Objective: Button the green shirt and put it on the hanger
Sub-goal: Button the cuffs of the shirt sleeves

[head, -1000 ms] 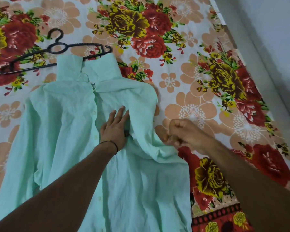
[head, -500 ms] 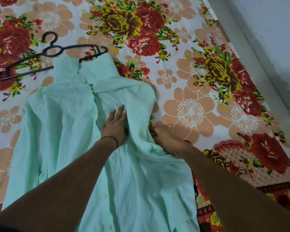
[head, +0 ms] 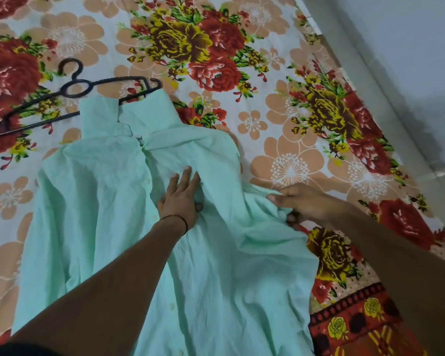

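- Two hands are on the green shirt (head: 100, 201). Both forearms reach in from the near edge of the view.
- The left hand (head: 180, 199) lies flat on the chest of the shirt, just right of the button line. Its fingers are straight, close together and point toward the collar (head: 144, 114). The palm presses the cloth down and grips nothing.
- The left thumb is tucked against a fold at the hand's right side.
- A thin dark band (head: 184, 223) circles the left wrist.
- The right hand (head: 303, 204) is at the shirt's right edge, apart from the left hand. Its fingers are curled and grip a bunched fold of cloth, which rises off the sheet there.
- Creases run from that bunch across the cloth toward the left hand.
- The green shirt lies front up on the bed, collar farthest from the person and hem toward the near edge.
- Pale buttons (head: 147, 181) show along the centre line. Whether each is fastened cannot be told.
- The black hanger (head: 66, 89) lies flat on the sheet beyond the collar, hook pointing away. Its right end meets the collar, and the rest lies to the left of it.
- The floral bedsheet (head: 280, 124), printed with red, yellow and peach flowers, lies beneath everything.
- A pale wall (head: 409, 47) borders the bed on the right.
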